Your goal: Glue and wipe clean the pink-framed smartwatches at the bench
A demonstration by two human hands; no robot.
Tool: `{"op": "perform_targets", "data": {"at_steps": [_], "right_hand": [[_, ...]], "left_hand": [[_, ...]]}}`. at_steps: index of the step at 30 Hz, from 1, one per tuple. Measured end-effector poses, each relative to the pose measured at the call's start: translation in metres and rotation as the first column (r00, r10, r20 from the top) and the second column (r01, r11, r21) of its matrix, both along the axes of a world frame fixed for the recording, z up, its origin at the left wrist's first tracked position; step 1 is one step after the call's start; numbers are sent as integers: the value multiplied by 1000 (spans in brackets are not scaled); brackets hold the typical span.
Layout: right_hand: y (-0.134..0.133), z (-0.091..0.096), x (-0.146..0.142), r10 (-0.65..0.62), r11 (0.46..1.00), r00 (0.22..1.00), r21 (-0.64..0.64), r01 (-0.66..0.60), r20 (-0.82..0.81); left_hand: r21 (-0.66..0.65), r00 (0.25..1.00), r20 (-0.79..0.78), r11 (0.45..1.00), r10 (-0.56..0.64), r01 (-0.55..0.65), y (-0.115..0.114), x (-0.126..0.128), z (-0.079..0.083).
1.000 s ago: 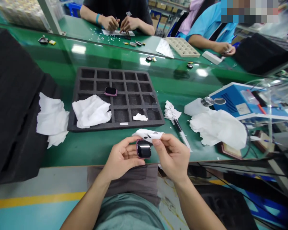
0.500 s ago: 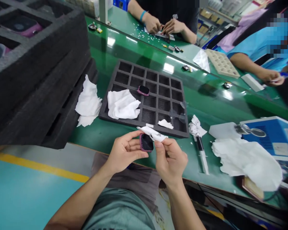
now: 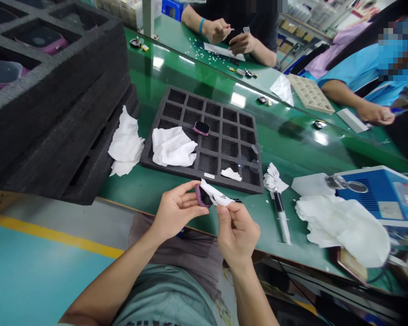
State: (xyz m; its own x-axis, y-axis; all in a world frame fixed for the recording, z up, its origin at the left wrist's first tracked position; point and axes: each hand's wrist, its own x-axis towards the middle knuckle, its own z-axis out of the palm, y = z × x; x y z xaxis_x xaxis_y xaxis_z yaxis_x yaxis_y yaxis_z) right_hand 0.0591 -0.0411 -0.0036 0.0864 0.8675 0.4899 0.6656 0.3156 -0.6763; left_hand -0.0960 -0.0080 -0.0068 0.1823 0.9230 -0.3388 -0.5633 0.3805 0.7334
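My left hand [image 3: 177, 209] grips a purple smartwatch case [image 3: 200, 195] by its edges, its dark screen tilted to the right. Pinched in my right hand [image 3: 238, 233] is a folded white wipe [image 3: 215, 194] with dark smudges, which lies over part of the watch screen. A dark narrow tip shows just past the right fingers; I cannot make out what it belongs to. Beyond the hands lies a black foam tray [image 3: 209, 158] with square compartments. On it rest another purple watch [image 3: 201, 128], a crumpled white cloth [image 3: 174, 146] and a small scrap of wipe [image 3: 231, 174].
Stacked foam trays [image 3: 64, 99] holding watches rise at the left, beside a white cloth [image 3: 125, 140]. To the right are a syringe [image 3: 282, 217], a cloth heap [image 3: 347, 228] and a blue machine [image 3: 384, 194]. Across the green bench [image 3: 275, 131], two people handle small parts.
The watch has turned more edge-on in my left hand, and the wipe now angles down across its screen. Across the bench, a co-worker's hands have moved apart.
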Motion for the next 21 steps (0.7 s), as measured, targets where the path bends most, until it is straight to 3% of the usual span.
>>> {"op": "perform_targets", "data": {"at_steps": [3,5,7,11,15,21], "right_hand": [[-10,-3,6,-33,997,994,-74,25,-107],[-13,-1,12,-107,987,957,-147,69,-269],[-9,4,18,-170,974,851,-214,70,-497],[10,20,30,-160,976,531,-215,-44,-832],[23,22,33,-133,966,379,-205,-156,-916],[24,13,25,-147,944,321,-229,-236,-936]], "left_hand": [[-11,999,-35,1000,10,-10,2,4,2],[-7,998,-58,1000,16,-16,3,7,3],[5,994,-105,1000,24,-23,3,8,2],[82,974,-224,997,17,1,3,4,1],[175,972,-234,982,-33,76,2,-2,0],[214,966,-237,964,-103,156,-2,-2,-1]]}}
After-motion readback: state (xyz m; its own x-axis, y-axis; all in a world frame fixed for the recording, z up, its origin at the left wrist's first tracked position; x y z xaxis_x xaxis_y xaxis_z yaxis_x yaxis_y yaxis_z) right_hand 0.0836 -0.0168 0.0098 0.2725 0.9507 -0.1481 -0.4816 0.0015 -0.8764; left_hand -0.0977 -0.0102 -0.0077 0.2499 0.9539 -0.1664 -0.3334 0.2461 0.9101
